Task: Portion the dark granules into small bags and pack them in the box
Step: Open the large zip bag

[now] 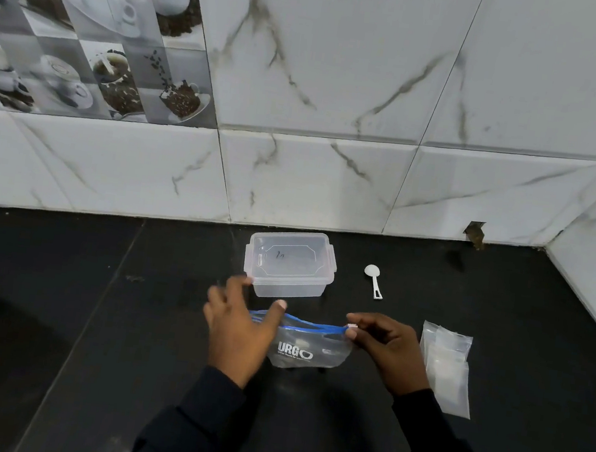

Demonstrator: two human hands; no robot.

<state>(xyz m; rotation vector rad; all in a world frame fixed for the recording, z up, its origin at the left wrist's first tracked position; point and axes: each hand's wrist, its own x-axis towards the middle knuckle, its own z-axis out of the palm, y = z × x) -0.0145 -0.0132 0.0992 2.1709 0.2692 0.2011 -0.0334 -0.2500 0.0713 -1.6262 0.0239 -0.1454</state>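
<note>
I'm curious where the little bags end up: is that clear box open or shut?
Shut. The lid sits flat on the clear box, with clips down at both ends. It looks empty inside.

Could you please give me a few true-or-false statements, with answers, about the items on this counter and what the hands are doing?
1. The right hand pinches the slider of the zip bag. True.
2. The clear plastic box has its lid off. False: the lid is on.
3. The white scoop lies inside the box. False: it lies on the counter, right of the box.
4. The left hand holds the bag's other end. True.
</note>
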